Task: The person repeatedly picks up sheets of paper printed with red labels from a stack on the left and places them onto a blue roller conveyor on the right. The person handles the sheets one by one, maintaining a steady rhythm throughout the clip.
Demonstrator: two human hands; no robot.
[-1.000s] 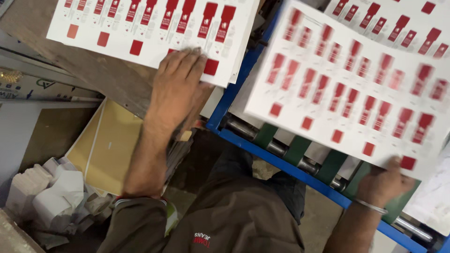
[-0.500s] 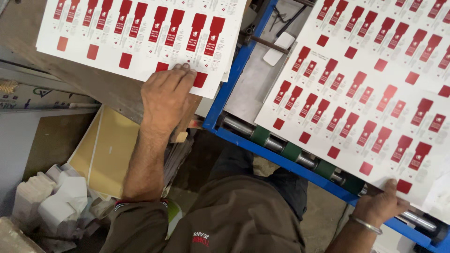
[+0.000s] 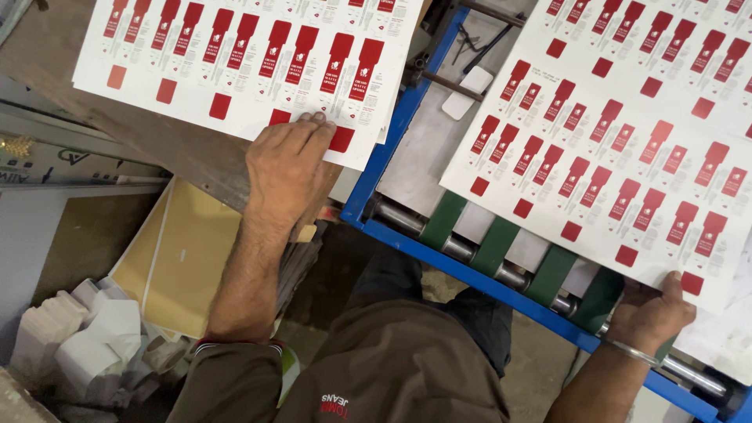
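Since the earlier frames, both printed sheets have slid further up and away, and the left hand [image 3: 286,168] has drawn back so that only its fingertips now rest on the sheet's near edge. Largest in view is the blue-framed feed bed [image 3: 407,117] of a machine, with a grey metal plate, steel rollers and green belts [image 3: 497,244] along its near side. Over this bed lies the right printed sheet [image 3: 627,133], white card carrying rows of red label shapes, tilted and overhanging the rollers. To the left, the left printed sheet [image 3: 243,55], of the same pattern, lies on a worn wooden bench [image 3: 157,137], its near right corner reaching the blue frame. Below the bench a yellow board [image 3: 188,258] leans among loose material, and a heap of white paper offcuts [image 3: 86,337] sits at lower left. Left hand: flat, fingers together and extended, pressing on the left sheet's edge, not gripping it. Right hand [image 3: 650,313]: at the near corner of the right sheet, thumb over the edge and fingers hidden beneath, seemingly pinching the sheet; a thin metal bangle [image 3: 630,352] circles the wrist.
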